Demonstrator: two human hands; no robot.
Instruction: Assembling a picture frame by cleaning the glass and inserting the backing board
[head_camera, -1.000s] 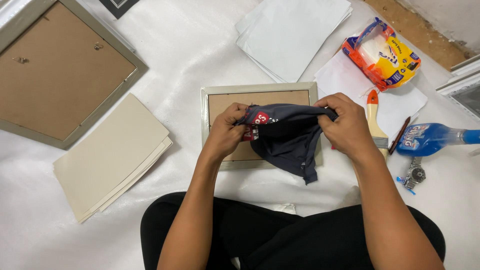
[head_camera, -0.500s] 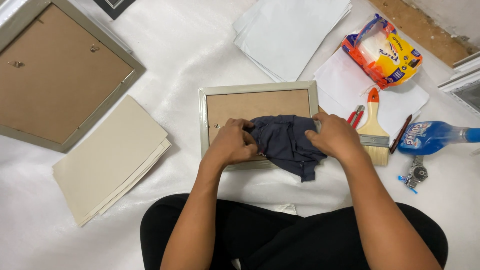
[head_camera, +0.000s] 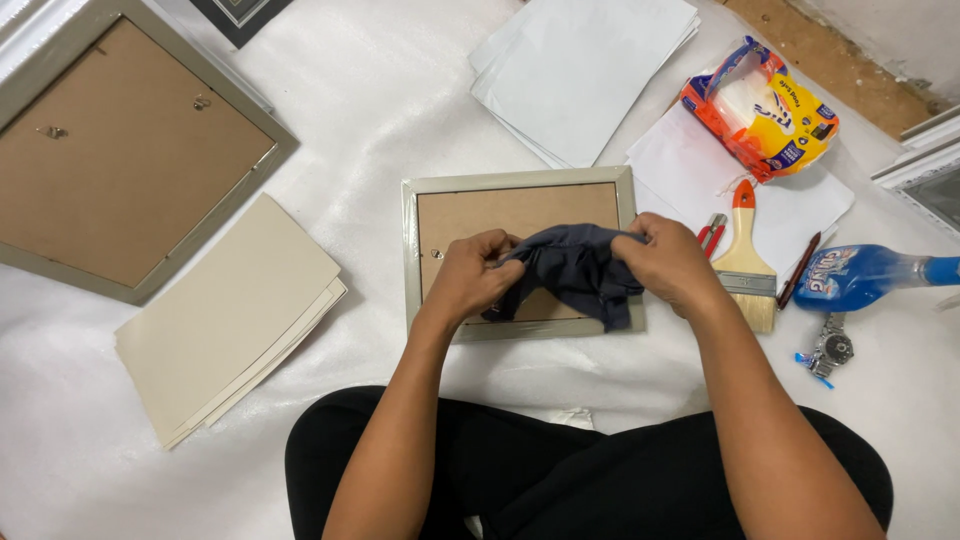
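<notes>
Counted: two picture frames, small frame (head_camera: 424, 262) and large frame (head_camera: 130, 150); one dark cloth (head_camera: 574, 270), bunched over small frame, gripped by left hand (head_camera: 475, 277) and right hand (head_camera: 668, 262); one paintbrush (head_camera: 745, 262); one spray bottle (head_camera: 865, 275). Underneath: white sheeting (head_camera: 380, 120).

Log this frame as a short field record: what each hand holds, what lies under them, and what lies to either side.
left hand: grips one end of the dark cloth
right hand: grips the other end of the cloth
under the hands: small picture frame, face down, brown backing up
person's right side: paintbrush, blue spray bottle, wristwatch, orange and yellow packet
person's left side: large frame, face down; stack of cream boards
surface: white sheet
</notes>
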